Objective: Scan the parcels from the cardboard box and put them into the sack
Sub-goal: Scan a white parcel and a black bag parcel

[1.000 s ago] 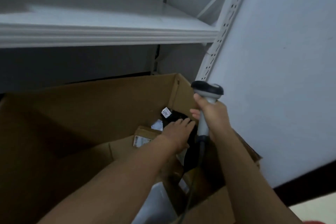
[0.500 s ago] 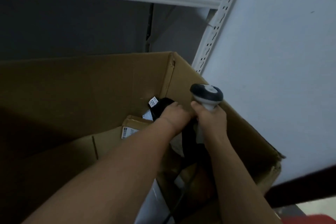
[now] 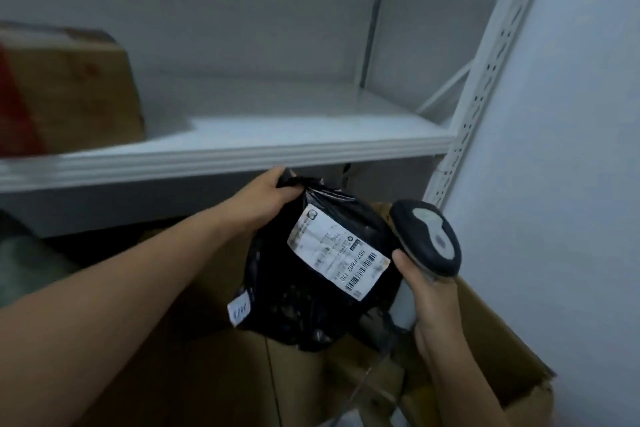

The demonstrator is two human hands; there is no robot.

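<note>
I am holding the black parcel [image 3: 294, 305] up by its gathered top, my left hand [image 3: 266, 196] clenching the bunched plastic just below the front lip of the shelf [image 3: 242, 152]. The parcel is hanging free under that hand, above the open cardboard box [image 3: 502, 350], with its white label [image 3: 337, 250] facing up toward me. My right hand [image 3: 427, 295] is wrapping around the handle of the scanner [image 3: 429, 239], thumb up near the head, and the scanner is sitting just beside the label's right edge. I am judging the parcel to be soft and light: the plastic is crinkling and sagging, so the contents are probably loose or cloth-like. The film looks slick, so taking it by the bunched neck seems safer than squeezing the belly, though the label may be swinging or creasing while I am aiming. My left forearm is reaching forward and slightly up, wrist bent down over the bag; my right forearm is rising from below, wrist cocked inward. The sack is not showing anywhere in my view.
</note>
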